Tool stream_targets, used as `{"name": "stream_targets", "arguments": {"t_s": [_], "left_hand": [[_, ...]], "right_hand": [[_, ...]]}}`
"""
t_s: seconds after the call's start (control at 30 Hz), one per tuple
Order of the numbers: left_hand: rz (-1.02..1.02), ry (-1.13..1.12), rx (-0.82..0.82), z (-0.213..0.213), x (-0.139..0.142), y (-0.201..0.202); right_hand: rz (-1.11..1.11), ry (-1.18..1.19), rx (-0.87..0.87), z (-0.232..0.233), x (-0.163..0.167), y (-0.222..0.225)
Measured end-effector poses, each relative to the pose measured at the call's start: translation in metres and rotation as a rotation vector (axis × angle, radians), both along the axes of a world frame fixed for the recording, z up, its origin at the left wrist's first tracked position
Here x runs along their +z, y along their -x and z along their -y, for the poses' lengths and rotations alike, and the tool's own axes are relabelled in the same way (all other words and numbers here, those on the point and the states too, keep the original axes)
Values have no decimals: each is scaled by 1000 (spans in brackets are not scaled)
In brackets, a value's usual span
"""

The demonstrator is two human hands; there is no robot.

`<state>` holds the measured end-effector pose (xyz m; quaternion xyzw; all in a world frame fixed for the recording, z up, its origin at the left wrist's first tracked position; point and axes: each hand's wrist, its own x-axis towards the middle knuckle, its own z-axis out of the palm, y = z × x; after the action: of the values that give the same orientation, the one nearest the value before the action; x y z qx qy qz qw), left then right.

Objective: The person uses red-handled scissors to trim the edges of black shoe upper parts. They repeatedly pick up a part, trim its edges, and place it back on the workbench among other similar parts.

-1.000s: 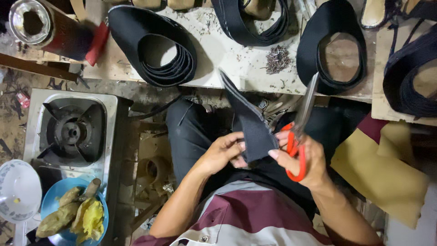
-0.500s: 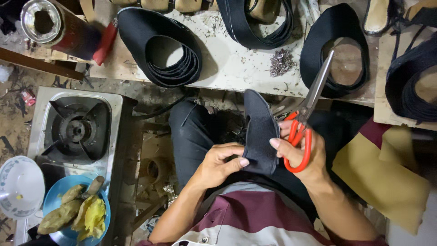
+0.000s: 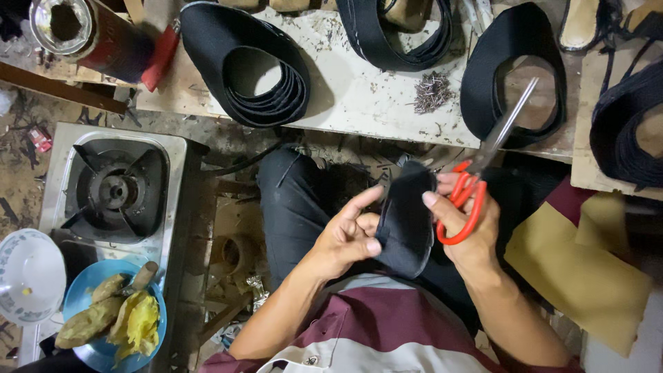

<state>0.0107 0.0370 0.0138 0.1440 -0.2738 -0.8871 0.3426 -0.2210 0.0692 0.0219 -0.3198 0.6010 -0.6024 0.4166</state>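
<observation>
Over the lap, left hand grips a black piece (dark fabric); right hand grips red scissors.

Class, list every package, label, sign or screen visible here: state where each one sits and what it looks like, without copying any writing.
Tin can: top left on the bench, open-topped cylinder, dark red printed label.
Small wrapper: on the floor left of the gas stove, red, crumpled.
No signs or screens are visible.
</observation>
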Motion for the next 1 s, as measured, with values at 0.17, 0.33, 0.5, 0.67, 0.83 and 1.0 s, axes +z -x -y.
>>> {"name": "stream_targets", "arguments": {"t_s": [0.17, 0.33, 0.5, 0.67, 0.83, 1.0], "left_hand": [[296, 107, 45, 9, -8, -6], [514, 155, 0, 33, -13, -36], [528, 214, -98, 50, 6, -53], [451, 233, -196, 54, 23, -45], [441, 282, -249, 55, 29, -43], [433, 356, -278, 56, 33, -45]], "right_hand": [[-153, -41, 16, -4, 5, 6], [-929, -39, 388, -16, 33, 27], [-1344, 216, 551, -18, 68, 39], [-1450, 207, 602, -20, 86, 38], [-1492, 233, 618, -22, 83, 41], [-1317, 249, 726, -24, 71, 46]]}}
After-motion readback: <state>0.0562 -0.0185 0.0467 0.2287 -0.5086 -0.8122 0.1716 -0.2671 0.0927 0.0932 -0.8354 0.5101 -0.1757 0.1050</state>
